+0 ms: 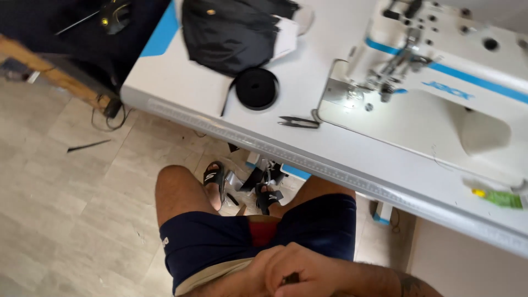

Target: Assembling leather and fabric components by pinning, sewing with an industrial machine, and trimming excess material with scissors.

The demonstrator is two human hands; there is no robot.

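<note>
Small dark piece (pixel 290 278) pinched between both hands in the lap, below the worktop edge.

Right hand (pixel 313 272) curls over it, grip closed on the piece; left hand (pixel 250 275) presses against it from the other side, but whether its grip is clenched I cannot tell. What the piece is stays too hidden to say. Judged from this, the handling is at a fingertip stage well apart from the white sewing machine (pixel 440 71); going on calls for a steady pinch. On the white worktop (pixel 192 88) lie thread snips (pixel 298 122), a roll of black tape (pixel 257 88) and black fabric (pixel 228 33). Below, pale tiled floor (pixel 66 181).
</note>
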